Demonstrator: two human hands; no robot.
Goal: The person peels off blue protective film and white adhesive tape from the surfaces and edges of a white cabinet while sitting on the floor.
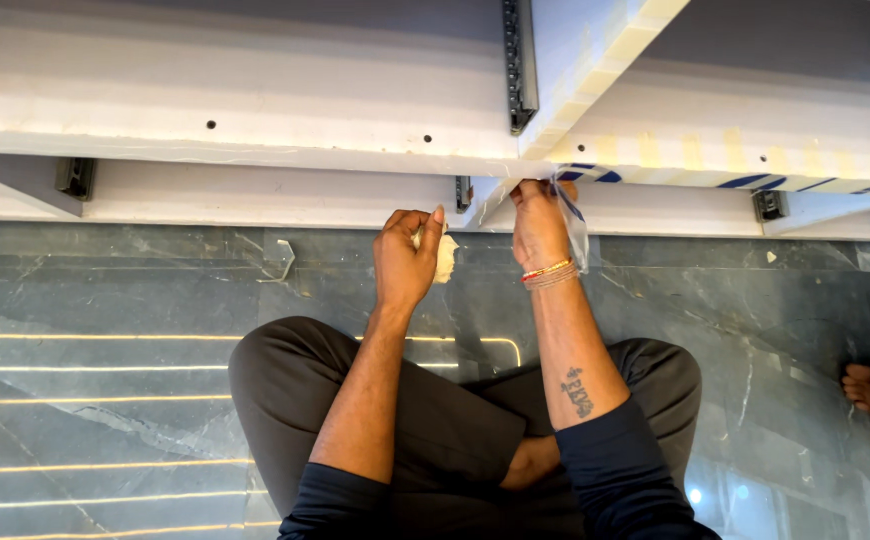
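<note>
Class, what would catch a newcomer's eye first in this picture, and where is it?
Two bare hands at the centre: the right hand pinches clear plastic film at the edge of a white cabinet panel, while the left hand grips a pale crumpled wad. Below, crossed legs rest on a glossy grey marble floor.

Home fit-out, marble floor, unfinished cabinet (white)
</note>
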